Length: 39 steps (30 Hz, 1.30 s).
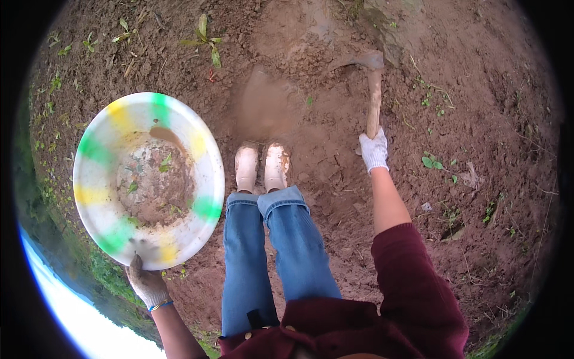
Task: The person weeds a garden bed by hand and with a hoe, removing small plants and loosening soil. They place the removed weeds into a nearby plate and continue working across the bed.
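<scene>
My left hand (145, 280), in a dirty white knit glove, grips the near rim of a round basin (92, 215). The basin is white with green and yellow patches; wet mud, bits of leaf and a little brown water lie inside it. Its fingers pass under the rim and are partly hidden, with the thumb on top. My right hand (374, 147), in a white knit glove, is closed around the lower end of a hoe's wooden handle (374, 103). The metal hoe head (370, 59) points left, low over the wet soil, its tip against or near the mud.
A muddy puddle (269, 105) lies just beyond my light, mud-stained boots (276, 166). Small green plants (204, 40) grow in the soil at the upper left, more weeds (432, 162) at the right. A rock (390, 40) shows behind the hoe head.
</scene>
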Each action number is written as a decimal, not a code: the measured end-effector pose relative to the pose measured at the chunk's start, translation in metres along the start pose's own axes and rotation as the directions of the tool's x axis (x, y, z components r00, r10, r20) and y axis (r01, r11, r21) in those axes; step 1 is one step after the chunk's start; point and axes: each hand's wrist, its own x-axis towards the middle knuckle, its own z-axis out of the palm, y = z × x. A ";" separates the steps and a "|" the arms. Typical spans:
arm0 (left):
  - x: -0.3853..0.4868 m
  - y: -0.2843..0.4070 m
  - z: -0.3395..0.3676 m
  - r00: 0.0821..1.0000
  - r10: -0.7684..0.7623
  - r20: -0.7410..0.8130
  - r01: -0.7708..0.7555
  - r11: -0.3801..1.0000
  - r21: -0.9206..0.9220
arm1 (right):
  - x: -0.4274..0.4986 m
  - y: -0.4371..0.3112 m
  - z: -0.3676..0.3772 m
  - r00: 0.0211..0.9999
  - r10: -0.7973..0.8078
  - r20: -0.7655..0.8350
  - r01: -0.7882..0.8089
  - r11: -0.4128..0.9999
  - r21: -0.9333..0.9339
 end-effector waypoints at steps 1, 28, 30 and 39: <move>0.002 0.001 -0.001 1.000 -0.019 -0.017 0.020 1.000 0.012 | 0.002 0.001 0.001 0.992 0.115 0.060 -0.113 0.993 -0.038; -0.019 0.010 0.012 0.996 0.077 0.037 -0.078 0.997 0.011 | 0.007 -0.030 -0.067 0.979 0.033 0.201 -0.126 0.872 0.473; -0.020 0.010 0.012 0.996 0.091 0.017 -0.091 0.996 -0.007 | 0.007 -0.032 -0.065 0.995 0.015 0.096 -0.058 0.884 0.464; -0.025 0.013 0.024 0.994 0.103 0.046 -0.103 0.995 -0.001 | 0.004 -0.037 -0.052 0.970 0.060 0.238 -0.193 0.785 0.589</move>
